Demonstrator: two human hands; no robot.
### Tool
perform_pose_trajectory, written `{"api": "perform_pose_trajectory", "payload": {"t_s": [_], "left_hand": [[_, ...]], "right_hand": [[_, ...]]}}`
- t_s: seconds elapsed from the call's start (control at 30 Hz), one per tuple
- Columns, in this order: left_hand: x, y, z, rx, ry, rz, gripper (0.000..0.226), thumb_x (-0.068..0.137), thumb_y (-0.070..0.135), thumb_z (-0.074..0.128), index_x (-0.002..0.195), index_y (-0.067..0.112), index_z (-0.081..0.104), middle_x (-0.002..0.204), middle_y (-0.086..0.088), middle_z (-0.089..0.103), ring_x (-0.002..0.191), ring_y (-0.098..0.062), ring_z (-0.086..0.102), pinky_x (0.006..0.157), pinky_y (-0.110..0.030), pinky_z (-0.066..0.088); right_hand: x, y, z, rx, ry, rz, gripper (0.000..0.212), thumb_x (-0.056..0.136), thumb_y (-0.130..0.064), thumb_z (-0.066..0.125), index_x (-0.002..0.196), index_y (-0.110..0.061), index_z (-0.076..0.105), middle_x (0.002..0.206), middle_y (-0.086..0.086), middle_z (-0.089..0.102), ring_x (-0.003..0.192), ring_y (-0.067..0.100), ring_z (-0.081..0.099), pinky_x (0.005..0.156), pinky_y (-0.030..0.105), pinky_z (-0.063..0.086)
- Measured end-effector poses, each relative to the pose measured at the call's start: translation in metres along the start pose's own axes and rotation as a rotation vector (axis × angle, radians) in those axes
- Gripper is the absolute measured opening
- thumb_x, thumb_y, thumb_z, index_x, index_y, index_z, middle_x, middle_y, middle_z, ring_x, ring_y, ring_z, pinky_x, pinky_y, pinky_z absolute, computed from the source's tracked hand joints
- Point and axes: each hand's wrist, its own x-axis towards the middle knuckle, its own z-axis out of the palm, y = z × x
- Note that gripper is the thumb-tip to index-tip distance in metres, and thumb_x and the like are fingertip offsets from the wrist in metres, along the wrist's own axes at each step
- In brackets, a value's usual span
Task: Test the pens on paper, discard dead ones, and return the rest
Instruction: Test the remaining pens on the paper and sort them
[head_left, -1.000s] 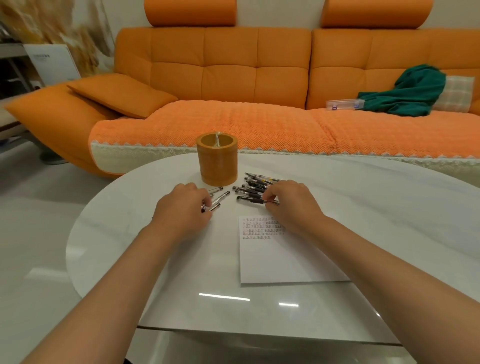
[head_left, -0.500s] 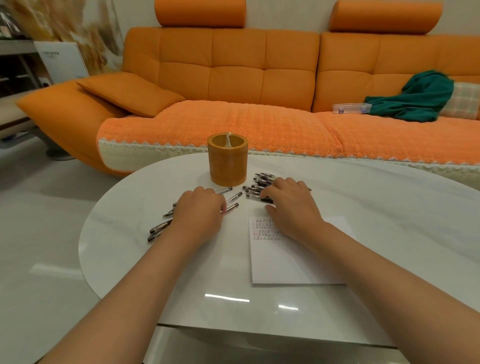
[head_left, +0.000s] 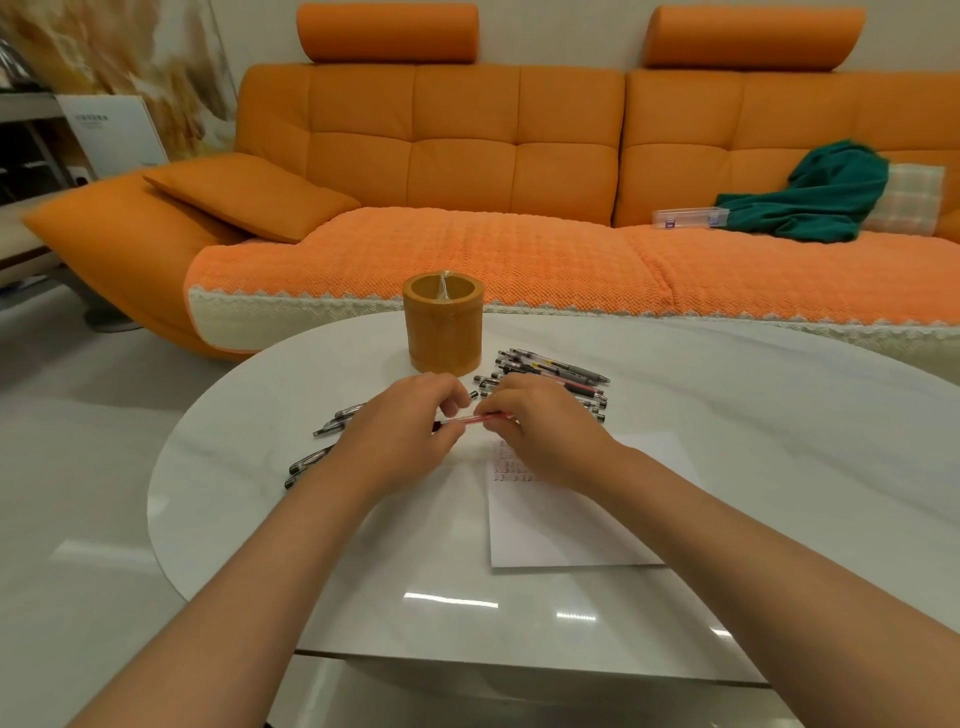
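Note:
A red pen (head_left: 470, 420) lies level between my two hands, a little above the white table (head_left: 753, 415). My left hand (head_left: 400, 431) pinches its left end and my right hand (head_left: 540, 431) grips its right part. Behind my right hand a bunch of several pens (head_left: 558, 371) lies on the table. A few more pens (head_left: 324, 441) lie spread out to the left of my left hand. A white sheet of paper (head_left: 576, 519) with small scribbles at its top left lies under my right wrist. The orange pen cup (head_left: 443, 325) stands upright behind my hands.
An orange sofa (head_left: 467, 156) runs behind the table, with a green cloth (head_left: 815, 197) and a clear plastic case (head_left: 688, 217) on its right seat. The table's glossy front edge (head_left: 519, 660) is near me. Pale floor lies to the left.
Both hands lifted off the pen piles and came together, now holding one red pen between them. The pens on the left lie spread where my left hand left them.

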Motion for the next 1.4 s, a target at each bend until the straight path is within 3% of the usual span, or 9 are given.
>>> {"api": "perform_pose_trajectory", "payload": {"t_s": [0.2, 0.37, 0.57, 0.77, 0.87, 0.97, 1.1, 1.23, 1.4], "left_hand": [[0.003, 0.005, -0.003, 0.083, -0.130, -0.100, 0.020, 0.100, 0.038, 0.052, 0.113, 0.033, 0.066, 0.095, 0.013, 0.065, 0.082, -0.007, 0.058, 0.071, -0.033, 0.053], [0.003, 0.028, 0.004, 0.005, -0.130, -0.014, 0.019, 0.097, 0.038, 0.059, 0.111, 0.035, 0.071, 0.093, 0.018, 0.067, 0.083, -0.003, 0.058, 0.073, -0.032, 0.054], [0.009, 0.044, 0.015, -0.147, -0.123, 0.071, 0.018, 0.093, 0.040, 0.066, 0.111, 0.039, 0.068, 0.100, 0.020, 0.066, 0.090, -0.001, 0.059, 0.082, -0.033, 0.055], [0.020, 0.044, 0.021, -0.200, -0.228, -0.006, 0.012, 0.099, 0.039, 0.056, 0.109, 0.038, 0.062, 0.090, 0.017, 0.066, 0.078, -0.002, 0.058, 0.074, -0.032, 0.051], [0.024, 0.048, 0.026, -0.244, -0.221, 0.010, 0.009, 0.097, 0.033, 0.061, 0.104, 0.036, 0.064, 0.081, 0.015, 0.065, 0.068, -0.002, 0.056, 0.066, -0.028, 0.048], [0.026, 0.053, 0.030, -0.279, -0.221, 0.021, 0.004, 0.092, 0.035, 0.067, 0.096, 0.036, 0.067, 0.081, 0.014, 0.061, 0.064, -0.003, 0.054, 0.061, -0.025, 0.043], [0.028, 0.056, 0.034, -0.342, -0.205, 0.028, 0.008, 0.097, 0.030, 0.062, 0.094, 0.033, 0.069, 0.082, 0.015, 0.070, 0.069, -0.003, 0.058, 0.063, -0.025, 0.046], [0.028, 0.058, 0.040, -0.355, -0.109, 0.038, 0.004, 0.093, 0.025, 0.069, 0.096, 0.027, 0.070, 0.084, 0.011, 0.070, 0.076, -0.005, 0.062, 0.069, -0.028, 0.053], [0.030, 0.060, 0.044, -0.476, -0.024, -0.032, 0.007, 0.086, 0.024, 0.078, 0.087, 0.024, 0.071, 0.075, 0.009, 0.070, 0.066, -0.002, 0.062, 0.062, -0.020, 0.052]], "right_hand": [[-0.022, 0.020, -0.020, -0.001, 0.020, 0.148, 0.020, 0.099, -0.021, 0.055, 0.112, -0.021, 0.070, 0.099, -0.007, 0.056, 0.094, 0.016, 0.055, 0.076, 0.029, 0.043], [-0.044, 0.024, -0.031, -0.080, -0.066, 0.125, 0.027, 0.092, -0.021, 0.053, 0.116, -0.027, 0.062, 0.108, -0.010, 0.059, 0.101, 0.012, 0.053, 0.081, 0.027, 0.045], [-0.054, 0.025, -0.038, -0.080, -0.084, 0.074, 0.027, 0.102, -0.044, 0.042, 0.122, -0.036, 0.059, 0.099, -0.014, 0.062, 0.088, 0.008, 0.054, 0.070, 0.031, 0.046], [-0.053, 0.044, -0.041, -0.085, -0.062, 0.121, 0.016, 0.099, -0.036, 0.052, 0.106, -0.029, 0.065, 0.092, -0.011, 0.056, 0.079, 0.011, 0.050, 0.064, 0.029, 0.038], [-0.053, 0.047, -0.037, -0.038, -0.068, 0.152, 0.003, 0.094, -0.025, 0.058, 0.096, -0.027, 0.060, 0.093, -0.009, 0.056, 0.080, 0.016, 0.053, 0.065, 0.030, 0.041], [-0.053, 0.048, -0.035, -0.026, -0.073, 0.179, 0.008, 0.092, -0.019, 0.056, 0.090, -0.026, 0.054, 0.090, -0.008, 0.059, 0.080, 0.019, 0.054, 0.065, 0.034, 0.045], [-0.053, 0.048, -0.036, -0.133, -0.048, 0.125, 0.004, 0.095, -0.029, 0.053, 0.095, -0.031, 0.049, 0.090, -0.011, 0.061, 0.079, 0.018, 0.056, 0.063, 0.033, 0.044], [-0.053, 0.048, -0.036, -0.155, -0.071, 0.069, 0.025, 0.099, -0.050, 0.046, 0.114, -0.032, 0.056, 0.094, -0.018, 0.056, 0.087, 0.009, 0.058, 0.068, 0.032, 0.046], [-0.048, 0.054, -0.032, -0.047, -0.124, 0.075, 0.030, 0.104, -0.039, 0.042, 0.103, -0.018, 0.064, 0.093, -0.004, 0.061, 0.086, 0.015, 0.055, 0.071, 0.033, 0.044]]}}
